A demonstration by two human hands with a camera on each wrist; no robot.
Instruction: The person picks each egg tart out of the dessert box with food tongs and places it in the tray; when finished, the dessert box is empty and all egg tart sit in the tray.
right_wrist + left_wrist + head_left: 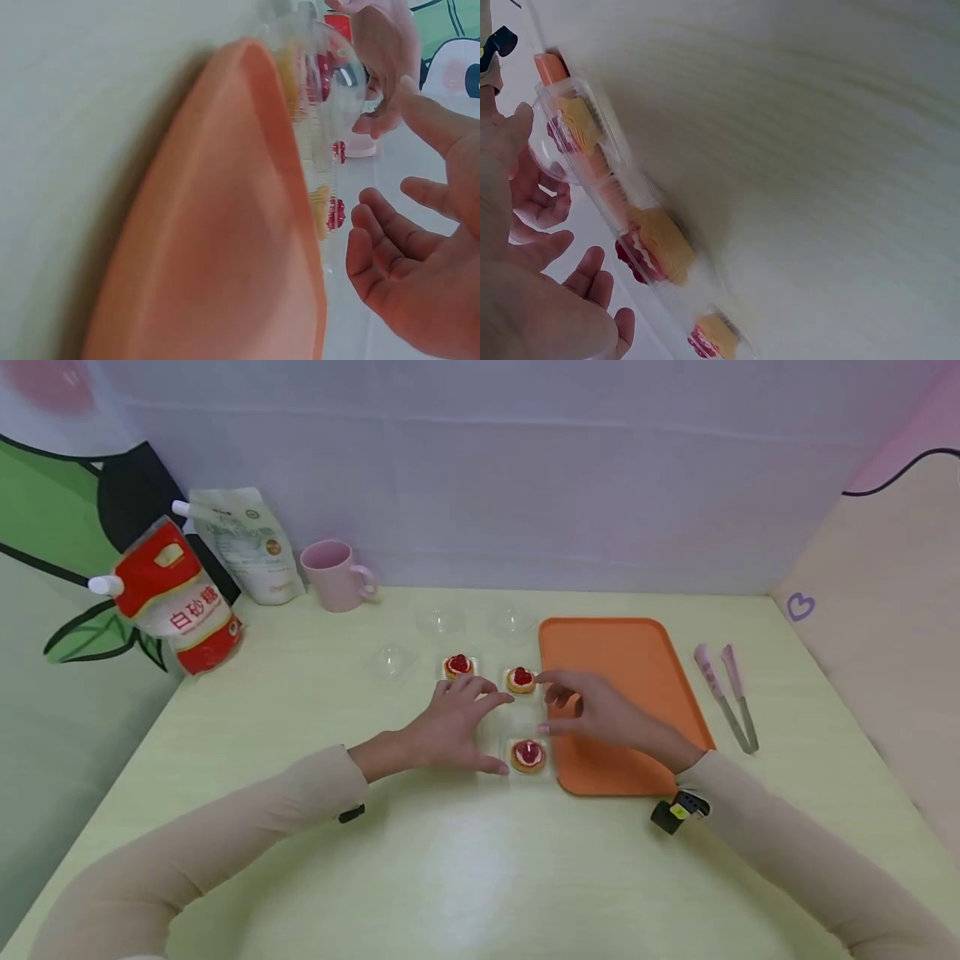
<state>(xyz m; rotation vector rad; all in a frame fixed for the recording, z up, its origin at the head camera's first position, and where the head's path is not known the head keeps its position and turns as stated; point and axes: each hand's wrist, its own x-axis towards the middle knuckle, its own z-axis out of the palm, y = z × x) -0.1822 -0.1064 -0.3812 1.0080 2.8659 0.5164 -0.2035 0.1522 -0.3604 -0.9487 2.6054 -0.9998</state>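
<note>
Three small tarts with red tops sit in clear plastic boxes: a front tart, a back left tart and a back right tart. Over the front tart, a clear domed lid shows in the right wrist view. My left hand hovers left of the front box, thumb and fingers spread, holding nothing. To the right, above the tray's left edge, my right hand faces it with thumb and index finger apart and other fingers bent, also holding nothing. Whether any fingertip touches the front box, I cannot tell.
An orange tray lies right of the tarts, with pink-handled tongs beyond it. Clear domes lie behind and left of the tarts. At the back left stand a pink mug, a white pouch and a red-and-white sugar bag.
</note>
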